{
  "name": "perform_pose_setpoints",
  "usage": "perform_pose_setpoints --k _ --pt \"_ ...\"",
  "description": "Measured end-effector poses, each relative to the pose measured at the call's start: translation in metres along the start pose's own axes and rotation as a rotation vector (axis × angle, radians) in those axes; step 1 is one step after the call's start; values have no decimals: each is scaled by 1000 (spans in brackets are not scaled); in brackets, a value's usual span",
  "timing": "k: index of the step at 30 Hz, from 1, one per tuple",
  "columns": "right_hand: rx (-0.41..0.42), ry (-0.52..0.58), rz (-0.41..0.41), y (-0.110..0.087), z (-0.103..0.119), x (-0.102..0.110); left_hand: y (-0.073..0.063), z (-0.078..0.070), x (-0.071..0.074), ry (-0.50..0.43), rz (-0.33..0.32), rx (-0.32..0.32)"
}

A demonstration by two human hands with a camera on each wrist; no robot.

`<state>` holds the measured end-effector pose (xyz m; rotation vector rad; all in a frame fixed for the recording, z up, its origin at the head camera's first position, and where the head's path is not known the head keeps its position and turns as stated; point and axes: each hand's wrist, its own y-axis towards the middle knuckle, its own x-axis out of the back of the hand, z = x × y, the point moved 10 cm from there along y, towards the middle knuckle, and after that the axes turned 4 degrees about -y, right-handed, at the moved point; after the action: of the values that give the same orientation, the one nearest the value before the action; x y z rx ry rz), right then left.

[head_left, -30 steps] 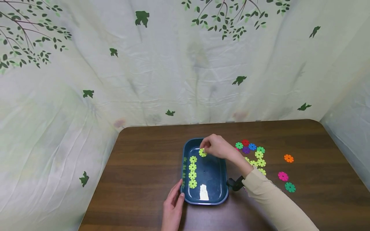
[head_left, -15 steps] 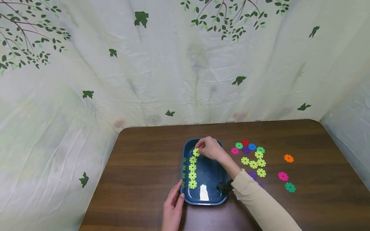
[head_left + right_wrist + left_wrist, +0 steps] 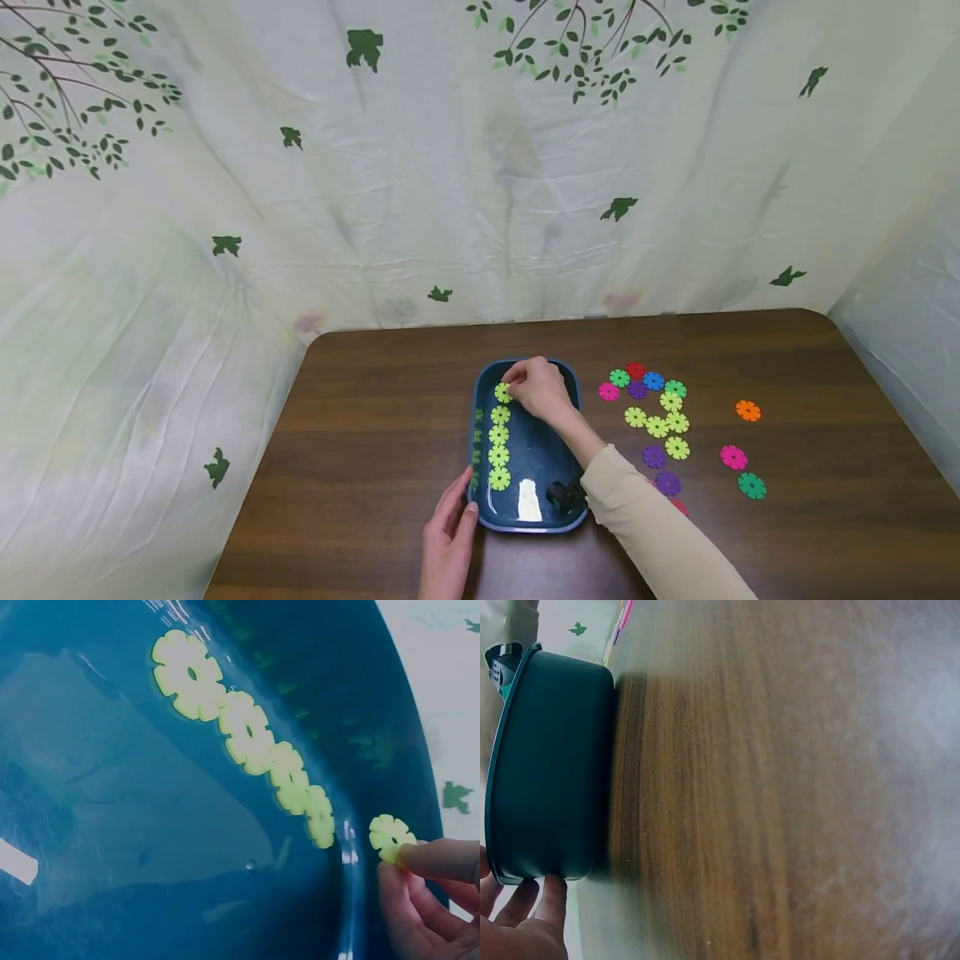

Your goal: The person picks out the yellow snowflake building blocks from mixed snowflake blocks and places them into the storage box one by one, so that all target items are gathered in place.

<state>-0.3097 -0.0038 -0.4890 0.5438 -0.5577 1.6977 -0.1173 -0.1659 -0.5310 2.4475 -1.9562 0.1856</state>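
My right hand (image 3: 538, 390) pinches a yellow-green flower-shaped disc (image 3: 391, 838) between thumb and fingers, over the far left part of a blue tray (image 3: 543, 527). Nearer than this disc, several matching yellow discs (image 3: 498, 435) lie in a line along the tray's left side. In the right wrist view, the pinched disc appears apart from the line, close to the tray wall (image 3: 390, 750). My left hand (image 3: 447, 533) touches the tray's near left side, its fairly straight fingers (image 3: 553, 900) against the outer wall.
Right of the tray, several yellow discs (image 3: 657, 427) lie loose on the wooden table (image 3: 360, 467). Red, green, blue, pink and purple discs (image 3: 637, 389) cluster behind them. Farther right lie an orange disc (image 3: 747, 410), a pink one (image 3: 733, 457) and a green one (image 3: 752, 486).
My right hand has carried the yellow disc leftward, to the far end of the line. Loose discs on the table have come into view from behind the right arm. My left hand stays put.
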Motion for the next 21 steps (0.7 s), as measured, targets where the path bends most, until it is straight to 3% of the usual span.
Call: perform_pose_setpoints --k 6,11,21 --pt "-6 16 -33 2 -7 -4 0 2 1 25 -6 14" --pt "-30 17 -63 4 -15 -7 0 0 0 10 -2 -10" --pt "-42 24 -43 6 -20 -10 1 3 1 40 -14 19"
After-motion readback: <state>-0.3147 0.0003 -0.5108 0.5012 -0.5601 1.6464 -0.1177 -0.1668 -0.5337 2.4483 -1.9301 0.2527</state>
